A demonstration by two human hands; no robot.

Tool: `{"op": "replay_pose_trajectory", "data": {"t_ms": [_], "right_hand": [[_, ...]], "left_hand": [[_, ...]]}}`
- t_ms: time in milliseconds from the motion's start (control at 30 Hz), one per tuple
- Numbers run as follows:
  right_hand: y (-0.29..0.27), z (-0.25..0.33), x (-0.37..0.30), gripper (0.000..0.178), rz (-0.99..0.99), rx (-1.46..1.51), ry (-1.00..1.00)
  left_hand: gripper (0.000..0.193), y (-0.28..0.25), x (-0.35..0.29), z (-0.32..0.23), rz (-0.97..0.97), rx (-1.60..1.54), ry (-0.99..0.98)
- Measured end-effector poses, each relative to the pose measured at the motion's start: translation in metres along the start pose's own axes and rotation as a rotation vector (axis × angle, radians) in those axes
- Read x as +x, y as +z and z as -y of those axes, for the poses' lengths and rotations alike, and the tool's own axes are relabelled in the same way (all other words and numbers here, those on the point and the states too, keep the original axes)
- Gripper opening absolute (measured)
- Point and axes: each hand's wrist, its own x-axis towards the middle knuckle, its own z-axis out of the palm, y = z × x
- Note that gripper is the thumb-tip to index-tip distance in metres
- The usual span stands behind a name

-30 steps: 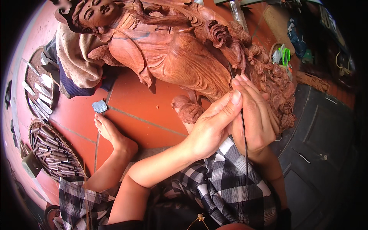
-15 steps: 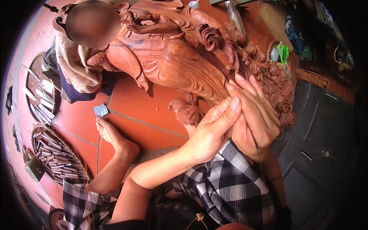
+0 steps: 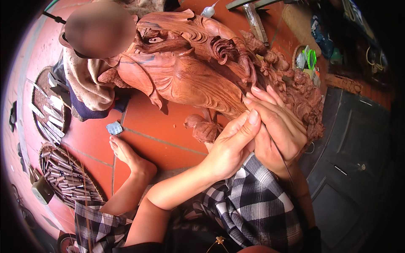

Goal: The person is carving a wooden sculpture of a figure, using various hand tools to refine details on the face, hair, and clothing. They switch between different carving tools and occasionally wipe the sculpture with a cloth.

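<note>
My left hand (image 3: 234, 147) is closed, its thumb pressed up against my right hand (image 3: 284, 133). A thin dark cord or rod (image 3: 279, 152) runs from between the hands down across the right palm; the kind cannot be made out. The right hand is partly closed around it, fingertips pointing away from me. Anything inside the left fingers is hidden. Just beyond my fingertips lies a large reddish-brown wood carving (image 3: 190, 80) with flowing folds and curls. Its upper-left end is blurred and lies by a beige cloth (image 3: 86, 78).
At left are a basket of cylindrical tool pieces (image 3: 67, 177) and a tray of flat blades (image 3: 50, 120). A blue-grey packet (image 3: 114, 127) lies on the tiled floor (image 3: 160, 139) near my foot (image 3: 130, 156). A dark panel (image 3: 350, 160) lies right; a green ring (image 3: 311, 60) stands beyond.
The view has shifted slightly, so the floor things sit a little lower and farther right. Both hands keep nearly the same pose beside the carving.
</note>
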Motion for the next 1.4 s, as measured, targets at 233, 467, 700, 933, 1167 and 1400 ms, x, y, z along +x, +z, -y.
{"op": "replay_pose_trajectory", "data": {"t_ms": [233, 467, 700, 933, 1167, 1400], "right_hand": [[-0.012, -0.005, 0.003, 0.021, 0.082, 0.116, 0.067], [-0.037, -0.015, 0.015, 0.017, 0.062, 0.327, 0.11], [-0.058, -0.022, 0.004, 0.01, -0.324, 0.637, 0.38], [-0.101, -0.048, -0.033, 0.015, -0.349, 0.852, 0.46], [-0.12, -0.058, -0.018, 0.017, -0.066, 0.971, 0.471], [-0.09, -0.078, -0.013, 0.014, 0.024, 1.078, 0.319]], "left_hand": [[0.054, 0.002, 0.003, 0.003, 0.022, -0.029, 0.022], [0.057, 0.014, 0.001, 0.008, 0.163, 0.055, 0.1], [0.028, 0.037, 0.019, 0.023, 0.16, 0.415, 0.107], [0.022, 0.067, 0.016, 0.043, 0.226, 0.921, 0.033], [0.017, 0.057, -0.005, 0.055, 0.21, 1.144, -0.008], [0.013, 0.045, -0.013, 0.032, 0.208, 1.219, 0.133]]}}
